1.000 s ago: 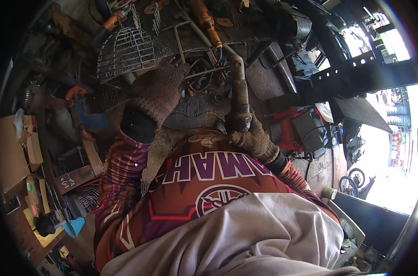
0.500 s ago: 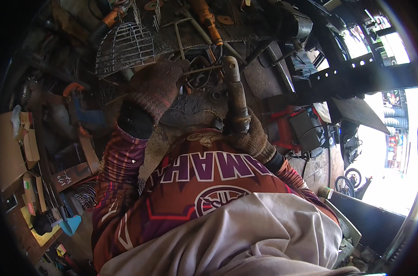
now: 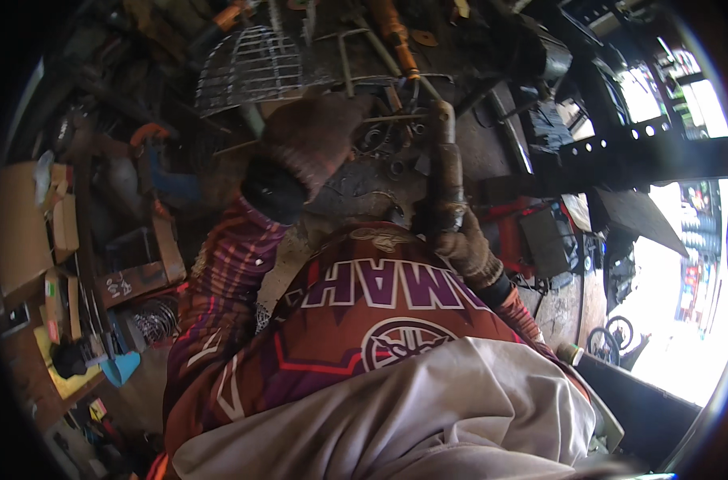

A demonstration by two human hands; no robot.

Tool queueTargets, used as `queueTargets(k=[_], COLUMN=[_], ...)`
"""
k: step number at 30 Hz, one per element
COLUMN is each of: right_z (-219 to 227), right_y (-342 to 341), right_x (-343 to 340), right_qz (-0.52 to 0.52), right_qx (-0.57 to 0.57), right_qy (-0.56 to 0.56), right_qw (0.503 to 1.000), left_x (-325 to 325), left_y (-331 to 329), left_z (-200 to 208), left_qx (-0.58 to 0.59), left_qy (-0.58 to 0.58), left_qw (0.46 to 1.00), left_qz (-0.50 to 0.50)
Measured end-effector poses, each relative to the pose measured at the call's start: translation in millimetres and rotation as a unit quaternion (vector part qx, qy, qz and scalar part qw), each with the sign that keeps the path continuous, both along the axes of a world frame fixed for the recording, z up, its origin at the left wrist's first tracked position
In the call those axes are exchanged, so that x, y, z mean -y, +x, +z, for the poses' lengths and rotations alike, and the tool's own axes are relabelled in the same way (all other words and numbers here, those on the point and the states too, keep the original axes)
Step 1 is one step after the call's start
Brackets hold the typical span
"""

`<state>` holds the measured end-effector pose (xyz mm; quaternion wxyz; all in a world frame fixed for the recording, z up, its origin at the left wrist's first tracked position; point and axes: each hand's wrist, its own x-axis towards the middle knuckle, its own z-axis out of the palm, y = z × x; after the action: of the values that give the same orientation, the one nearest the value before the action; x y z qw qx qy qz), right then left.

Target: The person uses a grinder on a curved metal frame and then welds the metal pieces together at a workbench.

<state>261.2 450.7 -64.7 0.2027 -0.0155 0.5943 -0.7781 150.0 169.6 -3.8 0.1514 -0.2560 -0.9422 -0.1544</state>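
Note:
My left hand (image 3: 316,138), in a brown knit work glove, is closed round a thin rod (image 3: 397,119). One end of that rod sticks out toward the right and meets, or passes just by, the upper end of a worn metal shaft (image 3: 448,168). The shaft stands nearly upright in view, with a small hole close to its rounded top. Round its lower part my gloved right hand (image 3: 469,254) is wrapped, near my shirt front. Some of the fingers on both hands are hidden.
Beyond my hands lie a wire cage (image 3: 256,68), an orange-handled tool (image 3: 392,36) and greasy metal parts. At left, cardboard (image 3: 21,232) rests beside a blue clamp-like piece (image 3: 174,180). A dark perforated beam (image 3: 648,156) crosses the right side, above a red-and-black machine (image 3: 544,240).
The whole view has shifted, so the scene sits farther right. Both hands keep their hold, and the rod stays near the shaft's top.

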Motion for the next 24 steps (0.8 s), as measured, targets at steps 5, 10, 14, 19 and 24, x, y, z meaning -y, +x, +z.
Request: queueTargets(k=[5, 10, 14, 19, 24], right_z=[-1, -39, -2, -67, -56], right_y=[-6, -27, -56, -59, -58], right_x=[0, -1, 38, -53, -67], right_qz=[0.011, -0.007, -0.101, -0.105, -0.095], right_qx=[0.145, -0.261, -0.42, -0.331, -0.119], right_qy=[-0.264, -0.038, 0.146, 0.213, -0.066], right_qw=[0.953, 0.965, 0.89, 0.913, 0.986], left_x=[1, -15, -33, -22, 51], left_y=[-3, -5, -12, -9, -21], left_z=[-7, 3, 6, 0, -79], left_qx=[0.022, 0.039, -0.143, -0.211, -0.133], left_qy=[-0.015, 0.001, -0.015, 0.182, 0.504], left_qw=[1.0, 0.999, 0.989, 0.96, 0.806], left_qz=[-0.004, -0.031, -0.022, -0.037, 0.281])
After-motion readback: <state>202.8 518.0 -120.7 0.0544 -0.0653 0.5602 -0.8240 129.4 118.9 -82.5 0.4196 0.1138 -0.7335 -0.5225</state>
